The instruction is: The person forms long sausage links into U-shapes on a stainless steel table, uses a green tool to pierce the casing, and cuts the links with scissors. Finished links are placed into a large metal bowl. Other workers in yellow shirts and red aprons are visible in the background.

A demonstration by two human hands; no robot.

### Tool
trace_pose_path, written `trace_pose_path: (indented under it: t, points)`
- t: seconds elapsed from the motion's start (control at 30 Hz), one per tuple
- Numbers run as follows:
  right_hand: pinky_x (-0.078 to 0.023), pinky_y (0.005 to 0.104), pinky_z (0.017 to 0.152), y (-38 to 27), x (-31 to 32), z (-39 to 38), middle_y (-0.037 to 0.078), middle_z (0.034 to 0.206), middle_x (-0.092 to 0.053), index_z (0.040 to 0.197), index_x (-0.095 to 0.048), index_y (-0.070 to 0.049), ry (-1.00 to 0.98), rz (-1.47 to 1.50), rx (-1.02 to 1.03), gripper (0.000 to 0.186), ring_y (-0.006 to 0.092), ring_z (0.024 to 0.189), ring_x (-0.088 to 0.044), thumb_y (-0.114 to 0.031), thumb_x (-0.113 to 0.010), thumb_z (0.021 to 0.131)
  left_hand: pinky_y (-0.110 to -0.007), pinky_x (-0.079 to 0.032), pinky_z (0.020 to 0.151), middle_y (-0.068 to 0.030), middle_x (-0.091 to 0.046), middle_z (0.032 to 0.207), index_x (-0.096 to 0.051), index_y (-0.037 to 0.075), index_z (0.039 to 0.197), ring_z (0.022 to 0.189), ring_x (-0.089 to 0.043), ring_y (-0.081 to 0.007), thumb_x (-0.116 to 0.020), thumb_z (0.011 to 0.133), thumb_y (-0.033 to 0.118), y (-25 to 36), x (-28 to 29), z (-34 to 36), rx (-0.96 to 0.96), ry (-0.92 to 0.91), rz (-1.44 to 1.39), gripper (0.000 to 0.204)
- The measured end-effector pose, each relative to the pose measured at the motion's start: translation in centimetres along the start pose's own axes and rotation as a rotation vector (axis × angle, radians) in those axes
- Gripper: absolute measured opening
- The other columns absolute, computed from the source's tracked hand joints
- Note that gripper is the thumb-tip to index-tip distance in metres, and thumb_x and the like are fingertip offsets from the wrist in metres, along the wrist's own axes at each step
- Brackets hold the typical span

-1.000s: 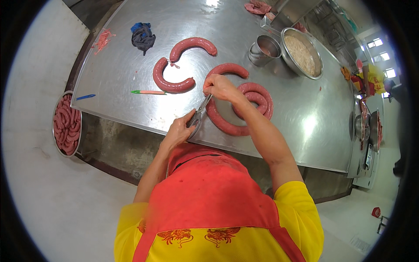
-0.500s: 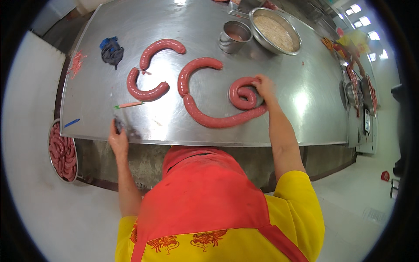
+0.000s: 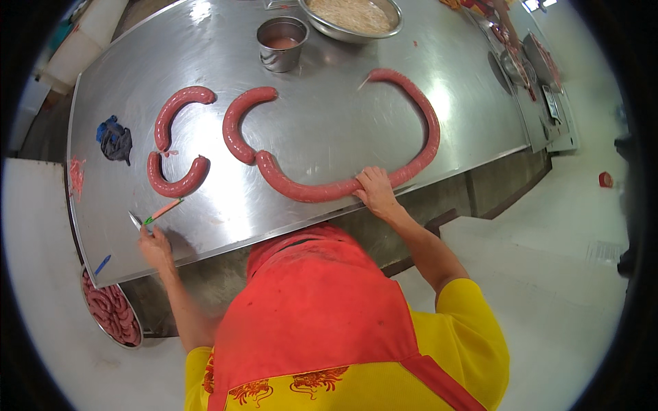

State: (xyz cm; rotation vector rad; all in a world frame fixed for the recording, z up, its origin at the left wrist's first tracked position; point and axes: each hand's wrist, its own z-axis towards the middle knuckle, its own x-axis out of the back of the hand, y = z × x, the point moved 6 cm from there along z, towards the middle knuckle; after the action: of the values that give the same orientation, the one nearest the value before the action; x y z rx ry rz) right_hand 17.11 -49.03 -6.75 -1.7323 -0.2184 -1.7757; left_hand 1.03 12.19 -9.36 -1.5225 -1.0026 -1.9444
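Sausage [image 3: 411, 170], long, glossy, red and curved, lies near the front edge of the shiny steel table [image 3: 329, 123] in the head view, right hand [image 3: 375, 190] folded over it, left hand [image 3: 157, 248] closed around pointed silver scissors [image 3: 135, 219].

Long sausage [image 3: 430, 123]: glossy, red, lying curved, open toward 11 o'clock, pale-tailed tip at 1 o'clock. Shorter red link [image 3: 234, 127]: meets its other end, 10 o'clock. Pointed metal blade [image 3: 135, 219]: 9 o'clock, partly hidden.
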Motion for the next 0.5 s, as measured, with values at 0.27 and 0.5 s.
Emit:
trace_pose_path:
  t: [0.27,0.5]
  points:
    - [-0.045,0.0463,0.076,-2.7,-3.0,4.6,0.007,0.091,-0.061,0.090,-0.063,-0.011,0.045,0.021,0.002,0.014,0.0308,0.091,-0.061,-0.014,-0.069,0.078,-0.043,-0.052,0.081,-0.0251,-0.071,0.100,-0.056,-0.002,0.122,0.090,-0.070,-0.0359,-0.065,0.097,0.038,12.4,-2.8,-3.3,-0.030,-0.093,-0.470,0.048]
    - [-0.046,0.0470,0.078,-5.9,-4.8,8.1,0.008,0.090,-0.063,0.086,-0.065,-0.009,0.042,0.066,-0.028,0.012,0.0311,0.091,-0.062,-0.019,-0.070,0.080,-0.036,-0.050,0.085,-0.0228,-0.067,0.104,-0.058,-0.009,0.108,0.097,-0.065,-0.0276,-0.073,0.091,0.036,13.7,-3.9,3.4,-0.079,-0.076,-0.695,0.050]
